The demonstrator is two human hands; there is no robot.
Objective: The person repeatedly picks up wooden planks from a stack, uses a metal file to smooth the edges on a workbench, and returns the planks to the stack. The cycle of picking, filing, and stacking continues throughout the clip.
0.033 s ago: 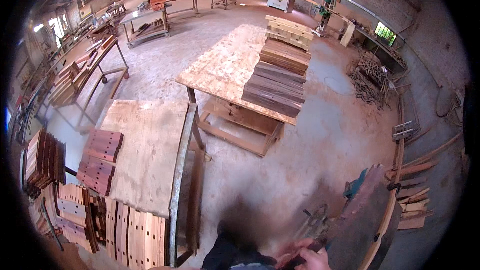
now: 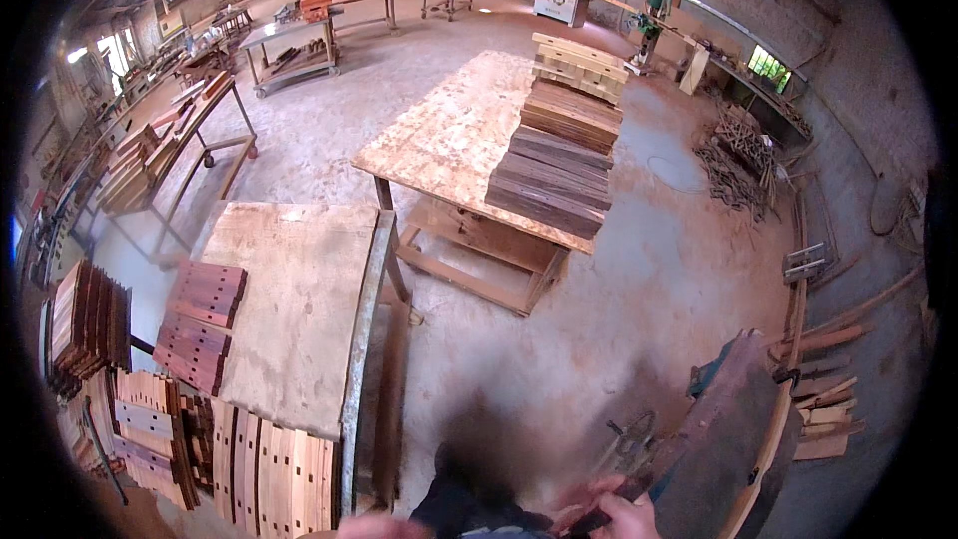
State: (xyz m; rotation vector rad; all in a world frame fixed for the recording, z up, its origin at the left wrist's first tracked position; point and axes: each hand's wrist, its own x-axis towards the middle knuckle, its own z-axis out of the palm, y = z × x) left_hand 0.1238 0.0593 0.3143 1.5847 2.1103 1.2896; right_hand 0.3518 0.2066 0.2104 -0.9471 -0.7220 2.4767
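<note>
Showing at the lower edge, the right hand (image 2: 629,517) bends its fingers beside a blurred reddish piece (image 2: 581,502), just left of a dark grey machine (image 2: 726,454); whether it grips is unclear. The left hand (image 2: 369,527) is mostly cropped, its hold impossible to tell, with slotted pale boards (image 2: 271,469) to its left.

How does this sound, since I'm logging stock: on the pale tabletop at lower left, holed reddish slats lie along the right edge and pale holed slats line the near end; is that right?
Not quite: the head view shows the holed reddish slats along the left edge of the pale tabletop, not the right. The pale holed slats do line its near end.
</note>
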